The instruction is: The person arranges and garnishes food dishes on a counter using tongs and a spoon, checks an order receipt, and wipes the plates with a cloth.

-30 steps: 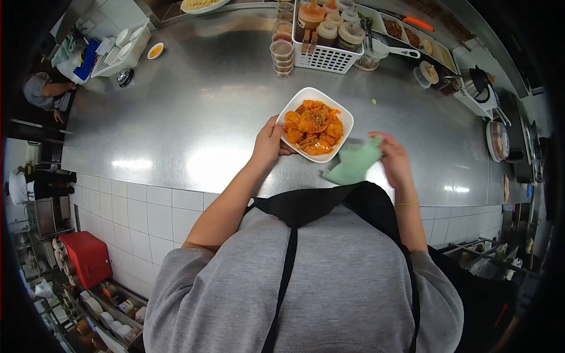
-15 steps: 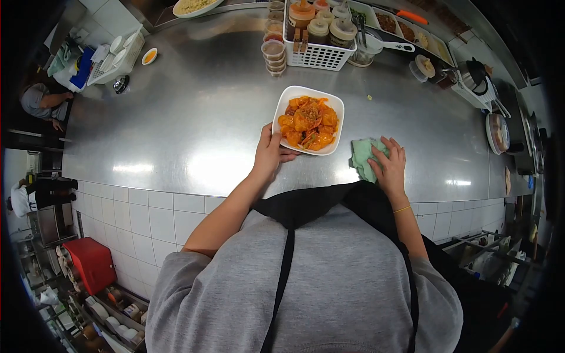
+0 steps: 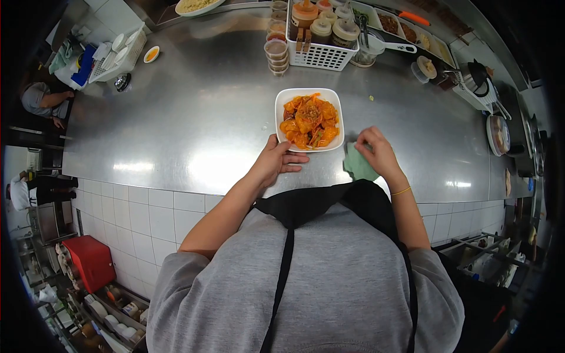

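Note:
A white square bowl (image 3: 281, 100) holds orange, sauce-coated food (image 3: 312, 117) with a crumbly brown topping. It sits on the steel counter in front of me. My left hand (image 3: 273, 165) is at its lower left corner, thumb on the rim and the other fingers stretched along the near side. How far those fingers reach under the bowl is hidden. Just right of the bowl, my right hand (image 3: 379, 152) has its fingers bent and pinched over a green cloth (image 3: 359, 167), which lies partly beneath the hand on the counter.
At the back stands a white basket (image 3: 326, 57) of sauce bottles beside stacked small tubs (image 3: 276, 56). Food trays (image 3: 406, 29) line the back right. A crumb (image 3: 371, 98) lies on the counter (image 3: 194, 117). Far left are a bell (image 3: 122, 82) and another person (image 3: 44, 100).
The bowl has turned so its sides sit straighter. My left hand has shifted slightly around its near corner. My right hand has moved left and gone from spread fingers to a pinch on the cloth.

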`<state>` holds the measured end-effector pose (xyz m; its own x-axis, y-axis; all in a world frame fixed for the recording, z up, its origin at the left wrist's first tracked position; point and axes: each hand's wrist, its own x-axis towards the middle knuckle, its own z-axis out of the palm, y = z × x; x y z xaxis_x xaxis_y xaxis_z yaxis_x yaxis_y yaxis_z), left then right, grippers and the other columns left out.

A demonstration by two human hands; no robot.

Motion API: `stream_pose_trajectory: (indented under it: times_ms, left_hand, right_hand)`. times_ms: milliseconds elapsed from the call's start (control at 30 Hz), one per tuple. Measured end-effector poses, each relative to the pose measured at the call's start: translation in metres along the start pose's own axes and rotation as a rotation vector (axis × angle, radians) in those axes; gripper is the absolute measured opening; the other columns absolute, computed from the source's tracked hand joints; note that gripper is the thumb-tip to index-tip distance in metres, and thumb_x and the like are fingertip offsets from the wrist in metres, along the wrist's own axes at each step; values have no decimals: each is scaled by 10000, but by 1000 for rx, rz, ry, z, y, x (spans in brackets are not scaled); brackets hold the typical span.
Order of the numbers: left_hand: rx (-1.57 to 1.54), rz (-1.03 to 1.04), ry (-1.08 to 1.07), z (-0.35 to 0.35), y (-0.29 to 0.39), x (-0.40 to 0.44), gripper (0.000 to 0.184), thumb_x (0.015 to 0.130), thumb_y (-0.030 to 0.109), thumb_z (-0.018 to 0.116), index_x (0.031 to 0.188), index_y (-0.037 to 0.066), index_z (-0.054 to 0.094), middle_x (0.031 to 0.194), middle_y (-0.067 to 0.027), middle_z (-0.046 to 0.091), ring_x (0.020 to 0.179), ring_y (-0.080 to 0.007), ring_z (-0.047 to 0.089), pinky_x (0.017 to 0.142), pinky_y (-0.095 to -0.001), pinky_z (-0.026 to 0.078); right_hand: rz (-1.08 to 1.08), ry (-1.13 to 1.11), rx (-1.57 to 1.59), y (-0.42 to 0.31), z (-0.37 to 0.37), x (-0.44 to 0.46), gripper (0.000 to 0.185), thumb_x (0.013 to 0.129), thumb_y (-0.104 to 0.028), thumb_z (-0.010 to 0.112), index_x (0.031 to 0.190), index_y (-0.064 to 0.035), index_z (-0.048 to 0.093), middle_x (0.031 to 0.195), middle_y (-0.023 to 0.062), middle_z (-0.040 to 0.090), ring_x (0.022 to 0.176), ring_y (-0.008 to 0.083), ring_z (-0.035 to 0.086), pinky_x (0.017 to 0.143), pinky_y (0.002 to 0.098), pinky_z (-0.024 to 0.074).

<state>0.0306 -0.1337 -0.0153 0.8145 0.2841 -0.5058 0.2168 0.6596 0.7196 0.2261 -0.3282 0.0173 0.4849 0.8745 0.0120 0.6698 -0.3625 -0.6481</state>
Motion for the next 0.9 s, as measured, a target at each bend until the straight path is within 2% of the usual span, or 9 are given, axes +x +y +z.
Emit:
stream_pose_trajectory:
  times_ms: [33, 133, 200, 433, 533, 600, 700, 800, 900]
  left_hand:
    - [15, -58, -44, 0, 0, 0, 278, 926, 192, 334, 1153, 76, 222, 1021, -175, 541, 884, -256, 613, 670, -355, 531]
    - [27, -65, -38, 4, 0, 0, 221, 921, 178, 333, 1093, 86, 228, 960, -176, 569, 886, -266, 611, 674, -363, 531]
    - [20, -65, -48, 4, -1, 1, 221, 919, 171, 334, 1092, 86, 227, 983, -182, 560, 890, -269, 611, 678, -366, 531]
    - [-150, -13, -18, 9, -6, -1, 229, 905, 130, 334, 1098, 75, 225, 1114, -211, 479, 908, -292, 604, 715, -374, 531]
    - [-208, -9, 31, 15, -3, -1, 276, 892, 85, 341, 1134, 22, 223, 1109, -237, 465, 927, -311, 592, 727, -360, 536]
    - [-238, -22, 32, 15, -5, 1, 282, 887, 79, 338, 1135, 16, 220, 1115, -237, 458, 930, -314, 590, 737, -360, 535]
    - [-258, -22, 34, 16, -4, 1, 294, 879, 71, 333, 1140, 10, 213, 1132, -240, 441, 938, -319, 585, 754, -360, 532]
    - [-211, -15, 38, 16, -2, -2, 308, 870, 63, 329, 1146, 11, 205, 1153, -247, 421, 950, -320, 580, 767, -363, 528]
    - [-171, -38, 38, 21, 1, -3, 322, 859, 51, 323, 1152, 14, 193, 1165, -248, 411, 965, -322, 574, 785, -376, 519]
  right_hand:
    - [0, -3, -1, 0, 2, 4, 140, 765, -76, 585, 860, -29, 493, 890, 84, 526, 821, 260, 541, 836, 356, 413]
    - [-160, 295, 129, -7, 13, 16, 110, 778, -64, 579, 830, -16, 495, 863, 95, 531, 797, 254, 546, 713, 313, 438]
    - [-53, 234, 300, -13, 20, 20, 93, 791, -71, 574, 824, -17, 507, 909, 96, 528, 832, 231, 547, 705, 310, 445]
    - [-173, 170, 161, -23, 18, 14, 123, 804, -75, 560, 922, -42, 568, 922, 84, 531, 851, 233, 556, 731, 293, 455]
    - [-134, 65, 64, -30, 8, 14, 147, 793, -67, 547, 933, -60, 589, 899, 82, 520, 838, 248, 550, 721, 318, 457]
    - [-106, -53, -261, -36, 5, 18, 156, 777, -50, 524, 917, -59, 592, 903, 93, 503, 841, 261, 538, 714, 344, 452]
    - [-156, -26, -325, -44, 10, 18, 169, 762, -27, 498, 896, -56, 597, 872, 104, 500, 823, 271, 539, 709, 345, 448]
    - [-130, -178, -49, -41, 0, 23, 188, 760, -5, 481, 901, -59, 592, 865, 107, 502, 826, 280, 538, 713, 343, 446]
    - [-156, -64, -100, -38, 2, 25, 194, 751, 13, 473, 903, -49, 576, 859, 117, 499, 836, 293, 532, 725, 355, 445]
